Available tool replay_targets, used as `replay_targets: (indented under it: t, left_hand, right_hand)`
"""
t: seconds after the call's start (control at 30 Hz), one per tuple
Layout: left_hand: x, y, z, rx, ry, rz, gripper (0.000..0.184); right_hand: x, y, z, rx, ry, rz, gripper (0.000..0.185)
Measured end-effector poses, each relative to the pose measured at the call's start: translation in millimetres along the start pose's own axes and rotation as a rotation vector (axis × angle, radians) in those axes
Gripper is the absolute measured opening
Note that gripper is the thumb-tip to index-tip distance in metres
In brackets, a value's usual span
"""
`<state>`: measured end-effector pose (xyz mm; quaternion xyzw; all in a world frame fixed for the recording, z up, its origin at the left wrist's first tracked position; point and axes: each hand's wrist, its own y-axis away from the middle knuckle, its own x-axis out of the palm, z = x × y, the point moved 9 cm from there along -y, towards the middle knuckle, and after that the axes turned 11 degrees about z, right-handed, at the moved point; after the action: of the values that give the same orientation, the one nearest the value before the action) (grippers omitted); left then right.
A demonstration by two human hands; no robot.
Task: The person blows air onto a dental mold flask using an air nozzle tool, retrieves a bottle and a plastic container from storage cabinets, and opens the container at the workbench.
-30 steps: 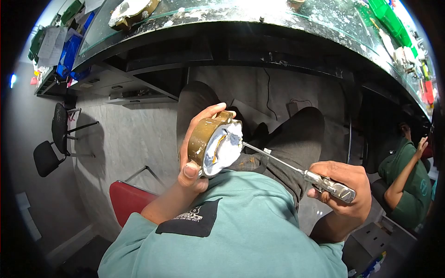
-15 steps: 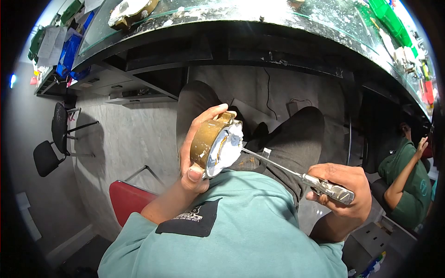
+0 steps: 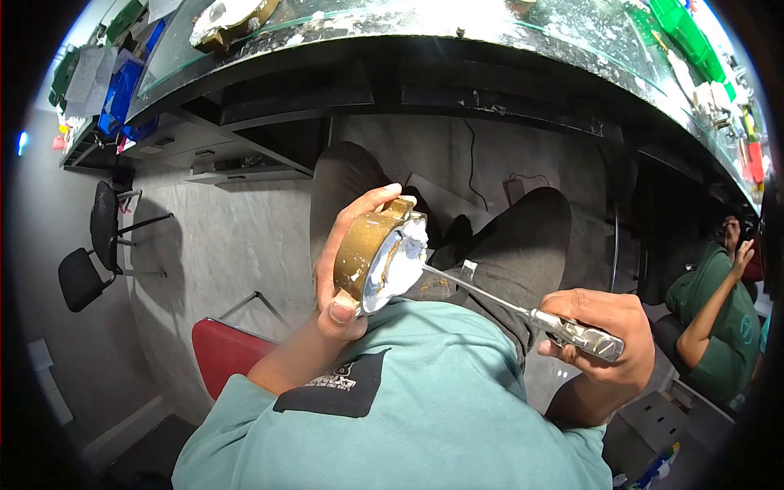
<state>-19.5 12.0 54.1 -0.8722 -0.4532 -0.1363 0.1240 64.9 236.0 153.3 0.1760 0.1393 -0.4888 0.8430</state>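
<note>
My left hand (image 3: 339,306) is wrapped round the outer side of a brass flask (image 3: 357,252), thumb at its lower edge and fingers over the top. White plaster (image 3: 400,273), rough and broken on its surface, fills the flask's open face, which is turned right. In my right hand (image 3: 608,327) is a silver hand tool (image 3: 592,337) with a long thin rod. The rod's tip reaches the plaster's right edge; whether it touches is hard to tell. Both hands are above my lap.
Ahead runs a glass-topped bench (image 3: 392,24) spattered with white, bearing another plaster-filled flask (image 3: 233,20) and a green tray (image 3: 690,41). A red chair (image 3: 229,351) is at left, a black chair (image 3: 102,245) farther off. A co-worker in a green shirt (image 3: 719,318) sits at right.
The flask and the tool's tip have shifted very slightly left; my grip looks the same. At right, the co-worker's hands have moved a little.
</note>
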Motion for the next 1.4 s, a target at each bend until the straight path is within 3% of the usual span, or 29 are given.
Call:
replay_targets:
  t: [0.63,0.83,1.1,1.4]
  left_hand:
    - [8,1,-6,0.212,-0.014,0.15,0.118]
    - [6,-1,0,0.311,0.156,0.242,0.117]
    - [-3,-7,12,0.17,0.485,0.269,0.12]
    - [-1,-3,28,0.07,0.59,0.293,0.119]
  right_hand:
    - [4,3,1,-0.044,-0.04,0.093,0.036]
    - [0,7,2,-0.063,-0.027,0.061,0.034]
    - [1,-2,9,-0.073,-0.081,0.081,0.036]
    - [9,-14,23,-0.075,-0.027,0.166,0.036]
